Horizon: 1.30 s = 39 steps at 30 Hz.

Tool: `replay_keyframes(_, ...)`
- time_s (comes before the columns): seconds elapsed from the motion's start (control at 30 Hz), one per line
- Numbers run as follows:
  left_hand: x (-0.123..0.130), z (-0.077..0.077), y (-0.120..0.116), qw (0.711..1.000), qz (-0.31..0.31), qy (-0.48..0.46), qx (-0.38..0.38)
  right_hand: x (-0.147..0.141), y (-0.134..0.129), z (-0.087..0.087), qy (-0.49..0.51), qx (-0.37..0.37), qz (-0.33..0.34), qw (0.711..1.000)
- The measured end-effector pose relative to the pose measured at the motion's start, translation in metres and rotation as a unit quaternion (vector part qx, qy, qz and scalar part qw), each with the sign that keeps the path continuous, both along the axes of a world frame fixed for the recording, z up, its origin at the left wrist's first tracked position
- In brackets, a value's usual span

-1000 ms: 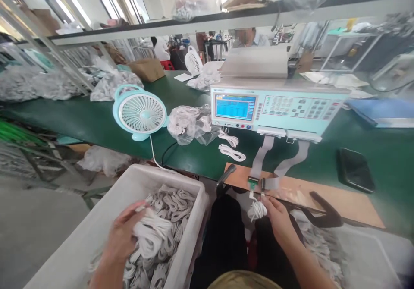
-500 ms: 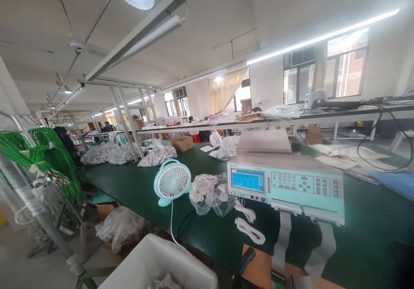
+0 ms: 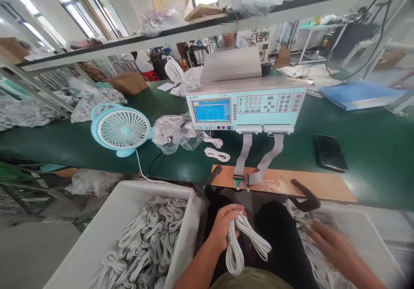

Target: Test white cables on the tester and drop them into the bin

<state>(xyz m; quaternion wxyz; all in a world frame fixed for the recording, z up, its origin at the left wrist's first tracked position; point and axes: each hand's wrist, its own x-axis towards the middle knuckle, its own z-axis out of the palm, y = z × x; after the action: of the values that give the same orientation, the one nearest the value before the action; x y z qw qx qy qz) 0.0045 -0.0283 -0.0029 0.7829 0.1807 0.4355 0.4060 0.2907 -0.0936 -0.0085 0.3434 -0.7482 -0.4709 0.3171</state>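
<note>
Straight ahead of my hands a pale green tester (image 3: 246, 105) with a blue screen sits on the green bench (image 3: 365, 151), two grey ribbon cables (image 3: 258, 157) hanging from its front onto a brown board (image 3: 323, 185) just beyond my hands. Farther to my left stands a small turquoise fan (image 3: 120, 128), and between it and the tester lies a clear bag of white cords (image 3: 173, 130). Off to my right, on the bench, a black phone (image 3: 330, 152) lies flat, and beyond it a blue folder (image 3: 359, 95). Above everything runs a shelf (image 3: 161, 39).
</note>
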Motion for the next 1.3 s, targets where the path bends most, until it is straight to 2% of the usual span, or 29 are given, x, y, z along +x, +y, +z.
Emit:
replay_keyframes(0.07, 0.004, 0.002, -0.003, 1.0, -0.013, -0.002, -0.008, 0.014, -0.011, 0.0, -0.14, 0.017, 0.029, 0.99)
replay_keyframes(0.1, 0.007, 0.003, -0.004, 1.0, -0.021, 0.009, -0.009, 0.008, -0.014, 0.001, -0.163, 0.029, 0.066, 0.984)
replay_keyframes(0.17, 0.016, 0.003, -0.007, 0.998, -0.041, 0.047, 0.001, -0.025, -0.013, 0.006, -0.128, 0.064, 0.151, 0.978)
replay_keyframes(0.23, 0.023, 0.004, -0.008, 0.992, -0.061, 0.101, 0.042, -0.069, -0.005, 0.01, -0.083, 0.103, 0.223, 0.966)
replay_keyframes(0.3, 0.026, 0.005, -0.009, 0.976, -0.068, 0.172, 0.117, -0.105, 0.006, 0.011, -0.084, 0.143, 0.253, 0.953)
replay_keyframes(0.37, 0.024, 0.009, -0.008, 0.948, -0.063, 0.246, 0.194, -0.124, 0.016, 0.011, -0.09, 0.171, 0.257, 0.947)
replay_keyframes(0.43, 0.018, 0.013, -0.007, 0.92, -0.063, 0.298, 0.245, -0.129, 0.024, 0.011, -0.068, 0.175, 0.269, 0.945)
replay_keyframes(0.53, 0.012, 0.017, -0.005, 0.895, -0.066, 0.34, 0.28, -0.127, 0.034, 0.013, -0.039, 0.158, 0.3, 0.94)
replay_keyframes(0.73, 0.01, 0.015, 0.002, 0.864, -0.074, 0.382, 0.319, -0.131, 0.048, 0.015, -0.094, 0.117, 0.318, 0.936)
replay_keyframes(0.8, 0.009, 0.012, 0.006, 0.867, -0.084, 0.374, 0.319, -0.133, 0.053, 0.012, -0.104, 0.113, 0.3, 0.941)
replay_keyframes(0.9, 0.007, 0.004, 0.014, 0.894, -0.072, 0.343, 0.28, -0.133, 0.061, 0.006, -0.064, 0.114, 0.252, 0.959)
replay_keyframes(1.03, 0.009, -0.005, 0.021, 0.939, 0.007, 0.283, 0.197, -0.135, 0.07, -0.006, 0.104, 0.107, 0.148, 0.978)
replay_keyframes(1.17, 0.014, -0.006, 0.025, 0.974, 0.068, 0.165, 0.138, -0.139, 0.076, -0.015, 0.301, 0.076, 0.067, 0.948)
replay_keyframes(1.23, 0.015, -0.005, 0.027, 0.986, 0.072, 0.117, 0.096, -0.141, 0.077, -0.015, 0.333, 0.076, 0.053, 0.938)
replay_keyframes(1.3, 0.013, -0.006, 0.03, 0.993, 0.049, 0.095, 0.043, -0.142, 0.079, -0.013, 0.342, 0.081, 0.048, 0.935)
